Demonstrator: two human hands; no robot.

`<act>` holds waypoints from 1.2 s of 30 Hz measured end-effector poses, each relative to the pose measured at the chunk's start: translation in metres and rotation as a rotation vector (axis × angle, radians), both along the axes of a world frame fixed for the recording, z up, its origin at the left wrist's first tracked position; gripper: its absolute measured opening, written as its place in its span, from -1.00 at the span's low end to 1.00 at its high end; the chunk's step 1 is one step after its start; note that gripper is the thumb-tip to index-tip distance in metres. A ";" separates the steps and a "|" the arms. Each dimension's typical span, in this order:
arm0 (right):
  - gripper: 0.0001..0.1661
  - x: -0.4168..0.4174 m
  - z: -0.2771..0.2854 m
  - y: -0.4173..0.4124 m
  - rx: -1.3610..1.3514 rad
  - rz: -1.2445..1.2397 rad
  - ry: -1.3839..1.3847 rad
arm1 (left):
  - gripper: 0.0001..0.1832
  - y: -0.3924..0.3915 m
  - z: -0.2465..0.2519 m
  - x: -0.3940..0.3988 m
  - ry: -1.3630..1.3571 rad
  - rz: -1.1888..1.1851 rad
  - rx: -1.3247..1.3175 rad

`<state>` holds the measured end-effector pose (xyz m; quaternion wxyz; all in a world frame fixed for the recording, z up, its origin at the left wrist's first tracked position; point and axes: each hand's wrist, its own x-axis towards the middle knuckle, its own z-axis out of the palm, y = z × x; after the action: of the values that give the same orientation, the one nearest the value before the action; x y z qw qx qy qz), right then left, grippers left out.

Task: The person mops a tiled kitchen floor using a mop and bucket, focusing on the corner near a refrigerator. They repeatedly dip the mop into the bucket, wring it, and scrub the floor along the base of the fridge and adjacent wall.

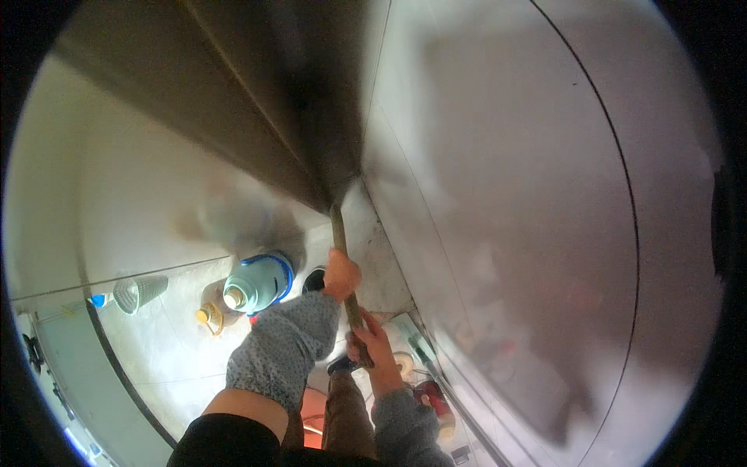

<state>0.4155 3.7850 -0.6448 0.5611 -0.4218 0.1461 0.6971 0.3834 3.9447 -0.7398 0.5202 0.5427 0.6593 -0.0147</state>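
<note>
My left hand (342, 274) is closed around the upper part of a wooden stick (338, 230). Lower on the same stick, my right hand (373, 347) grips it near its end. The stick points away from me into a dark, narrow corner between tiled walls, and its far end is hidden in shadow. A patterned grey sleeve covers my left forearm.
Left of my arm stand a pale green thermos (257, 289) with a blue handle, a jug with a yellow cap (202, 316) and a plastic basket (139, 293). A long metal pole (461, 403) lies at the right wall (525, 233), near a red container (430, 396).
</note>
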 end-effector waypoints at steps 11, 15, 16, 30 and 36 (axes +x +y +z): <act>-0.38 -0.007 0.114 -0.244 -0.226 0.094 0.019 | -0.71 -0.294 0.038 -0.023 -0.031 -0.031 -0.122; -0.30 -0.029 0.235 -0.256 -0.432 0.123 -0.131 | -0.55 -0.392 0.091 -0.048 0.066 -0.217 -0.192; -0.28 -0.033 0.259 -0.272 -0.454 0.108 -0.135 | -0.47 -0.409 0.124 -0.047 0.061 -0.284 -0.242; -0.41 -0.124 0.263 -0.359 -0.783 0.455 -0.483 | -0.84 -0.337 0.088 -0.063 -0.854 -0.088 -0.609; -0.43 -0.129 0.257 -0.346 -0.833 0.493 -0.493 | -0.84 -0.306 0.073 -0.061 -0.439 0.823 -1.162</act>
<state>0.2867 3.4392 -0.3880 0.1840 -0.7811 0.1706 0.5717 0.3224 3.6383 -0.6669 0.8065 -0.1200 0.5762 -0.0562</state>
